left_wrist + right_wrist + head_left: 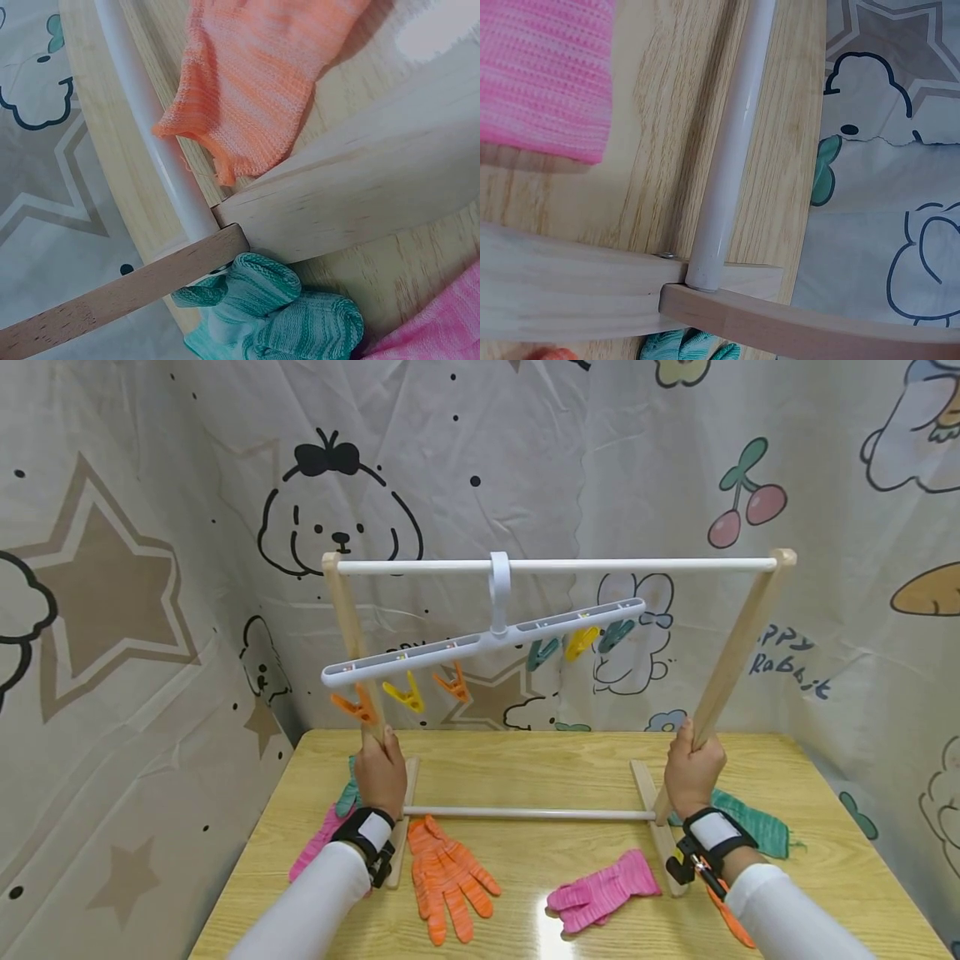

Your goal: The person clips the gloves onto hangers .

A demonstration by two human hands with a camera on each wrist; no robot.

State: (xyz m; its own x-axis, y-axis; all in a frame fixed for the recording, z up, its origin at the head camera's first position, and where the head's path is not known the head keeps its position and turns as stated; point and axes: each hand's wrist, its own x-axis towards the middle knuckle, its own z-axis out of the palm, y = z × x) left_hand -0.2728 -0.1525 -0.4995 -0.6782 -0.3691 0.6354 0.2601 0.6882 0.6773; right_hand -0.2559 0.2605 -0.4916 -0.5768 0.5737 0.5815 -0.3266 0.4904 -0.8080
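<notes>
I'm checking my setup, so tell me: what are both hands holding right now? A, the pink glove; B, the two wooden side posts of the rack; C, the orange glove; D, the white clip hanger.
B: the left hand and right hand each grip a wooden post of the rack.

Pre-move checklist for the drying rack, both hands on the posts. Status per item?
1. Left hand grips the left wooden post: ok.
2. Right hand grips the right wooden post: ok.
3. White clip hanger hooked on the white top rail: ok, but hanging tilted.
4. Orange knitted glove clear of the left wooden foot: not ok; it touches the foot in the left wrist view.
5. Teal knitted glove clear of the right foot: cannot tell.
6. Pink knitted glove clear of the rack: ok.
</notes>
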